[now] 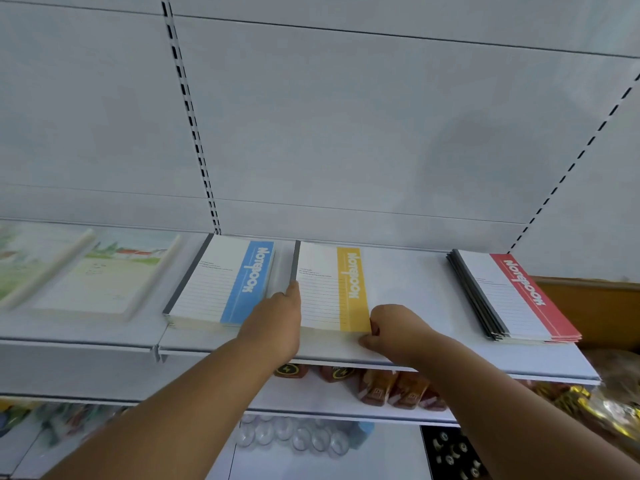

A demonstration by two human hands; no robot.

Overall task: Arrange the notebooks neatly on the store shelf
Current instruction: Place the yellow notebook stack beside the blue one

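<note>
The landscape-cover notebooks (104,275) at 9 o'clock are blurred and cut off by the frame edge, and goods on the lower shelf (346,407) sit half hidden under both forearms. On the shelf (415,292) the yellow notebook stack (329,289) lies centred, the left hand (280,317) flat against its spine edge, the right hand (391,327) pinching its near 5 o'clock corner (a narrow grip). Open shelf separates it from the red stack (512,299) at 3 o'clock; the blue stack (221,285) lies just beside at 9 o'clock.

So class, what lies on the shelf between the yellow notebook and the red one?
Head view: only bare shelf lies between the yellow notebook and the red notebook.
</note>
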